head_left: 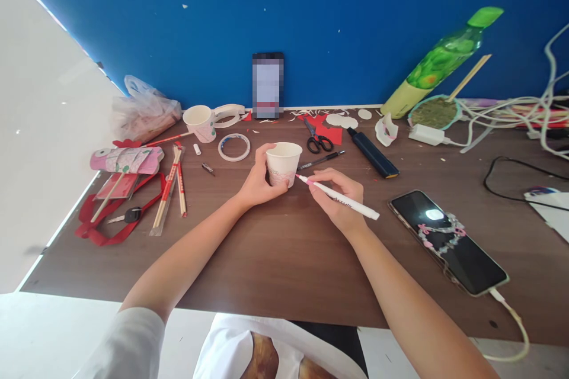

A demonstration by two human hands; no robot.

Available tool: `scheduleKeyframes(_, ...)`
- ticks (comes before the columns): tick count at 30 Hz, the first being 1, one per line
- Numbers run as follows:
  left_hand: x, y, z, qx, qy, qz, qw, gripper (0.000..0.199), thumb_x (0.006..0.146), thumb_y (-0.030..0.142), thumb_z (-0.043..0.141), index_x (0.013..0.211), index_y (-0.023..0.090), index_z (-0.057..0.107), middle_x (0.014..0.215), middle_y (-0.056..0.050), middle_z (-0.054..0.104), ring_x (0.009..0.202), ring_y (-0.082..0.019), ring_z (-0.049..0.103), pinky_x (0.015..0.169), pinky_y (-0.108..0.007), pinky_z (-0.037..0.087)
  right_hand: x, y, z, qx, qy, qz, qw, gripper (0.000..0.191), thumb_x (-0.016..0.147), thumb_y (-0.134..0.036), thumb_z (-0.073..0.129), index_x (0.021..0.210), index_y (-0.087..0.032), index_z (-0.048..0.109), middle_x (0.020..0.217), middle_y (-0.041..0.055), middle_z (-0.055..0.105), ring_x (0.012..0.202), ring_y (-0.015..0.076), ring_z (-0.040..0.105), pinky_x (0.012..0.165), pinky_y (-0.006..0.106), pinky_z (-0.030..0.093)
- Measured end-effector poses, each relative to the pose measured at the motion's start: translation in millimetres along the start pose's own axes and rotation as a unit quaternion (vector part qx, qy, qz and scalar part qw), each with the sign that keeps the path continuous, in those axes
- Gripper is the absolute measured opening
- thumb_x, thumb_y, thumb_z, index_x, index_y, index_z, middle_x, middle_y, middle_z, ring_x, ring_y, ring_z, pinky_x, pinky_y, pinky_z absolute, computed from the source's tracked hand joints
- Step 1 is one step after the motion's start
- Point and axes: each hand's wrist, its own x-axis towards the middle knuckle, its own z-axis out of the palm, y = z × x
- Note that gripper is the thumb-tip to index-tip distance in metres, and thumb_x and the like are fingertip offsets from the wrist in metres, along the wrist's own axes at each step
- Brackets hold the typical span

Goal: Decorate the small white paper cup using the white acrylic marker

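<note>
Squeezed paper cup (283,157), risk of a skidding line

From here, I'd worry that too tight a squeeze could buckle the thin wall and make the marker (347,202) skid. The left hand (258,183) clasps the cup at its one o'clock; the right hand (345,190) pinches the marker, cup at ten o'clock.

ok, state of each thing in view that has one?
White cup: upright, in left hand
Marker: uncapped, in right hand
Propped phone: screen lit
Flat phone: screen dark, cable plugged in
Patterned cup: upright
Bottle: capped, tilted
Scissors: lying flat, blade opening unclear
Tape roll: lying flat
</note>
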Motion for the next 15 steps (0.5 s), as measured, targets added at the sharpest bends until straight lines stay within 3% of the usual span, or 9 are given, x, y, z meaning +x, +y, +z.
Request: scheduleKeyframes(15, 0.2, 3.8, 2.0, 0.004, 0.017, 0.008, 1.000, 0.075, 0.068, 0.033, 0.071, 0.126, 0.025, 0.023, 0.113, -0.007, 0.049, 0.099, -0.020, 0.055, 0.088, -0.036, 0.046, 0.1, -5.3, 2.0, -0.010, -0.004, -0.010, 1.000, 0.006, 0.074, -0.018, 0.066, 0.076, -0.024, 0.068, 0.075, 0.0024, 0.069, 0.077, 0.0201, 0.067, 0.069, 0.033, 0.054)
